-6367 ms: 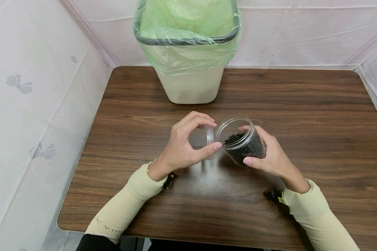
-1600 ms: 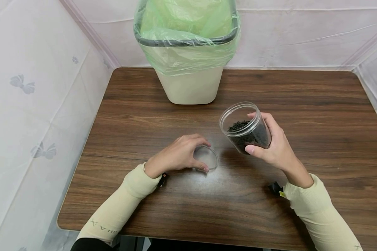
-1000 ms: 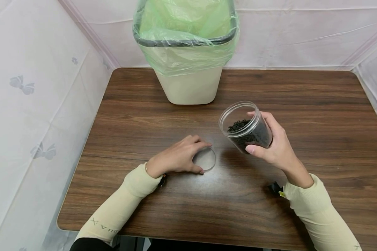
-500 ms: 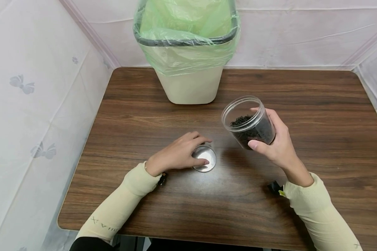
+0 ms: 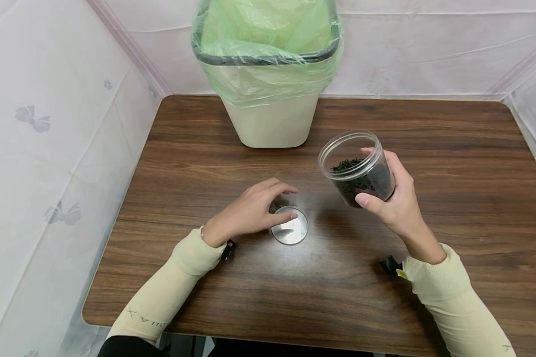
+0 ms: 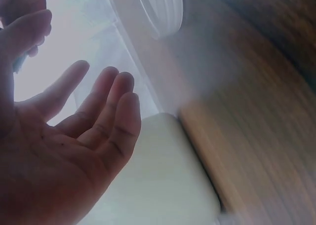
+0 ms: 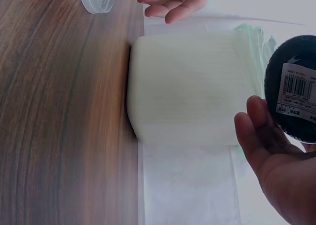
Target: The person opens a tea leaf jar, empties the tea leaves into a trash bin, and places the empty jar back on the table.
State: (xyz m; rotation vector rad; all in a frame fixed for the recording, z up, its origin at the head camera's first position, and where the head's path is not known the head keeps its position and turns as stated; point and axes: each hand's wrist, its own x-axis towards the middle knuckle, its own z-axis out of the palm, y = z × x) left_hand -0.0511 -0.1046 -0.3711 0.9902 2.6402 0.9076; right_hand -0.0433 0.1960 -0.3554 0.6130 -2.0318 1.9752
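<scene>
A clear round lid (image 5: 289, 226) lies flat on the wooden table in the head view. My left hand (image 5: 254, 206) hovers over its left side with loosely spread fingers and holds nothing; in the left wrist view its palm (image 6: 64, 156) is bare. My right hand (image 5: 395, 201) grips a clear plastic jar (image 5: 362, 173), uncapped and tilted to the left, above the table. Dark shredded leaves (image 5: 350, 168), like loose tea, fill its lower part. A barcode label (image 7: 297, 92) shows on the jar's base in the right wrist view.
Behind the hands, at the table's (image 5: 451, 173) back, stands a cream trash bin (image 5: 272, 121) lined with a green bag (image 5: 268, 82). White sheeting (image 5: 429, 49) hangs behind and at the sides.
The lid came away from the jar and was laid on the table. My left hand has since let it go and risen slightly. My right hand has lifted the jar, up and rightward.
</scene>
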